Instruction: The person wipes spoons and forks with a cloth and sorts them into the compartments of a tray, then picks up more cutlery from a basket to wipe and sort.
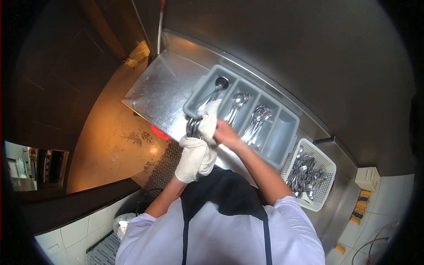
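My left hand (pixel 192 161) is wrapped in white cloth and closed around a bundle of shiny metal cutlery (pixel 193 127), which looks like spoons. The bundle sits by the near left corner of a grey cutlery tray (pixel 199 85). My right hand (pixel 226 134) grips a loose part of the white cloth (pixel 208 121) and presses it against the bundle's side. Cloth hides the left fingers and the bundle's lower part. Inside the tray, dark round-bowled spoons (pixel 221 83) lie in the left compartment, with spoons (pixel 240 99) and more cutlery (pixel 260 115) in the middle ones.
A white perforated basket (pixel 332 170) heaped with mixed cutlery (pixel 307 174) stands right of the tray. Both rest on a steel counter (pixel 154 84) with a raised back edge. A red object (pixel 160 132) shows below its left edge. A dark mat (pixel 165 165) lies on the floor.
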The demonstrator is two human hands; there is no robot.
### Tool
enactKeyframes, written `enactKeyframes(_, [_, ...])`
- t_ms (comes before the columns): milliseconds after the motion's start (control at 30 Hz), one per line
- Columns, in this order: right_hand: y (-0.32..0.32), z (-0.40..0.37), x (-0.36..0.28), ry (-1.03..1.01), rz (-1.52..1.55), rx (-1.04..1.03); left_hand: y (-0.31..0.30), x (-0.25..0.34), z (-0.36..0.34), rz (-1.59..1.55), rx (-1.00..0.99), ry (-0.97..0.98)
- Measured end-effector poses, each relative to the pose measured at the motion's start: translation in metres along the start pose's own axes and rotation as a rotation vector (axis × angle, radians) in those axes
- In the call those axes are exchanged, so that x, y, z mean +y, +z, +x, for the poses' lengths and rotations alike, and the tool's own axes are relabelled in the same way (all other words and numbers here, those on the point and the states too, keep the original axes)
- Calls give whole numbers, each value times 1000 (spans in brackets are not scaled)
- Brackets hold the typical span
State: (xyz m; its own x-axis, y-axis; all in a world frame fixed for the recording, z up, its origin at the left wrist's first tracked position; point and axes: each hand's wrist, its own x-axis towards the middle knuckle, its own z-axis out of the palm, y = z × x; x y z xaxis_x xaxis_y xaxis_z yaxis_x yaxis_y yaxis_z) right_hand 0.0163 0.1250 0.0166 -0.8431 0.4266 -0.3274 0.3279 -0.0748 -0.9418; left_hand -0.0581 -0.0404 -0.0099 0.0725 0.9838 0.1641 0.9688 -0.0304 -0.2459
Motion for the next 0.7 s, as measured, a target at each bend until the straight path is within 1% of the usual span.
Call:
enactKeyframes(67, [-1,-4,13,-122,27,20,-4,3,3,-225,-16,-113])
enactKeyframes(133, [-11,-1,27,-206,-147,104,0,6,5,-399,-32,-201])
enactKeyframes(167, [-17,-1,32,-247,-234,152,3,8,5,-432,-42,-225])
enactKeyframes(267, [-27,-10,39,-276,-407,388,2,14,14,-506,-31,-245])
enactKeyframes(367, [-41,-23,31,-291,-281,563,-25,13,23,-814,68,-240])
enactKeyframes(467, [-49,-39,17,-285,59,511,-20,22,30,-830,67,-259])
enactKeyframes(500, [-57,-36,32,-319,78,514,-16,27,30,-1022,84,-311])
enactKeyframes(567, [-63,-38,38,-237,144,747,-16,36,35,-1409,116,-421])
enactKeyframes(600, [-66,-39,41,-195,177,861,-16,40,40,-1183,176,-351])
enactKeyframes(633, [-67,-43,44,-183,281,881,-29,39,51,-955,235,-283])
enactKeyframes(700, [-52,-52,47,-102,556,825,-32,41,55,-875,279,-257])
